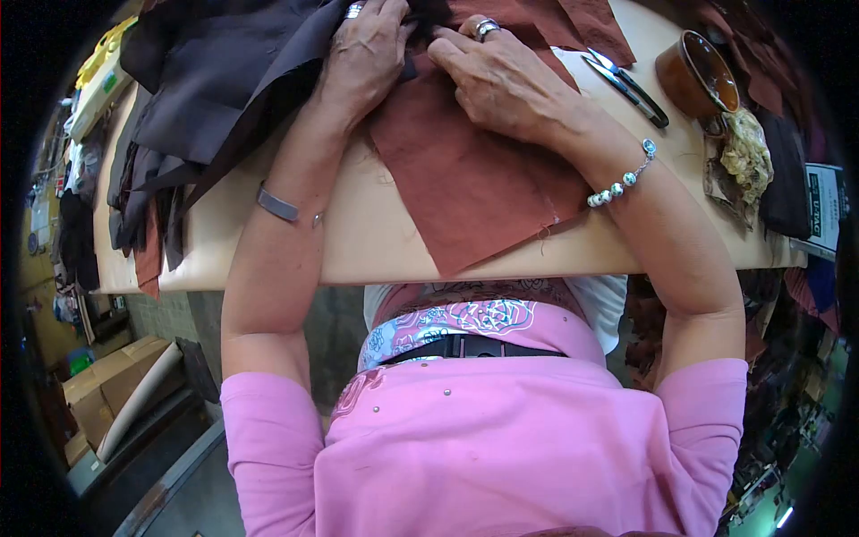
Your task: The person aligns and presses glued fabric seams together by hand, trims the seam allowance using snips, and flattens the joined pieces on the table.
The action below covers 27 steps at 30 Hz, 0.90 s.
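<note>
My left hand lies knuckles-up at the far edge of a rust-brown fabric piece, its fingers curled down onto a dark brown fabric that overlaps it. My right hand rests on the rust-brown piece just to the right, fingers pointing left and pinching the cloth where the two fabrics meet. The fingertips of both hands almost touch. Both hands wear rings; the left wrist carries a silver bangle, the right a bead bracelet. The fingertips are partly hidden in the folds.
The beige table carries a heap of dark cloth at the left, scissors and a brown bowl at the right, with more scraps beyond. Cardboard boxes stand on the floor at lower left.
</note>
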Each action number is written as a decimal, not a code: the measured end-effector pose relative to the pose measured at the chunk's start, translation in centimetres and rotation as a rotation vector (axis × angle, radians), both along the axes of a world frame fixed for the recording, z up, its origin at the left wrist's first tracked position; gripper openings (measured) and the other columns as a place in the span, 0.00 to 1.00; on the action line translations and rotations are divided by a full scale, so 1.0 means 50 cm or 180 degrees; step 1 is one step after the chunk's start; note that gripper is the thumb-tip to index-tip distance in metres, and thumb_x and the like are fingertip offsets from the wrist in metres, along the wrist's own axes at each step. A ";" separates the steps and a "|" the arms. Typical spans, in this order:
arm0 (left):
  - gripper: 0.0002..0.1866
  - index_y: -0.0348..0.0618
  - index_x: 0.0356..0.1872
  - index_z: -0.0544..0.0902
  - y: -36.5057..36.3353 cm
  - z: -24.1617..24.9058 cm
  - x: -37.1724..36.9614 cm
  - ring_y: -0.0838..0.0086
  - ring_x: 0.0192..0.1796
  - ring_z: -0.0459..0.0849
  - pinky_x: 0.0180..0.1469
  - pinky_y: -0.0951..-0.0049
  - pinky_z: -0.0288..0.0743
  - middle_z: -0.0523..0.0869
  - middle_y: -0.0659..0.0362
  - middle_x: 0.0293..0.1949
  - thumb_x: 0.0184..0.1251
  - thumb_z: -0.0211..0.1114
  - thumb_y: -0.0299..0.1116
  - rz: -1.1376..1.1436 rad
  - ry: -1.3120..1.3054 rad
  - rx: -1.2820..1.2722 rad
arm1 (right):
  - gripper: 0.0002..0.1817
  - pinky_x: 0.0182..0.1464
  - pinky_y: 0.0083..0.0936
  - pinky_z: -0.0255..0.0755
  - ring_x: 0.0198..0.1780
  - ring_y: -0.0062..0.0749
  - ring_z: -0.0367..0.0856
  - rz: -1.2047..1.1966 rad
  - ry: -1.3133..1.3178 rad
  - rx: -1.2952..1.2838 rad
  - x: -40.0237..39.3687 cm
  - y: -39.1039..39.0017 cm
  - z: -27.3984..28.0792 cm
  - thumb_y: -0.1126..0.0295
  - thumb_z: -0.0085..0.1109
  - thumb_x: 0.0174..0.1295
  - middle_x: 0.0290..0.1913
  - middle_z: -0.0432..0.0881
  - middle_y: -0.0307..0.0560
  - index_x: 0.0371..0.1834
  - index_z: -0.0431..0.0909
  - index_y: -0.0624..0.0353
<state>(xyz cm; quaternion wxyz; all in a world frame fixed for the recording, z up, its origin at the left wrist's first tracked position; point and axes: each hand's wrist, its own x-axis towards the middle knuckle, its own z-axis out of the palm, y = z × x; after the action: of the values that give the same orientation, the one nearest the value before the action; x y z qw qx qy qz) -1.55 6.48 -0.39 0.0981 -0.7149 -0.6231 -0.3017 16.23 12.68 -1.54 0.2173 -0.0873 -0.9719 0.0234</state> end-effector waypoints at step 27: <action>0.30 0.28 0.56 0.71 0.034 0.019 -0.061 0.44 0.68 0.62 0.70 0.58 0.55 0.66 0.34 0.63 0.62 0.62 0.45 0.0691 0.0332 -0.0976 | 0.24 0.39 0.27 0.76 0.39 0.34 0.81 0.0571 0.0931 -0.0345 0.140 -0.178 0.021 0.73 0.58 0.50 0.37 0.81 0.44 0.55 0.77 0.54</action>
<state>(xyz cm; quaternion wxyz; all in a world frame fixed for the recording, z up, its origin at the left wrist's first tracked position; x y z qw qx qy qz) -4.62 8.19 0.54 0.0520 -0.6647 -0.7293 -0.1534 23.22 3.80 -0.47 0.3484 -0.0075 -0.9311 0.1075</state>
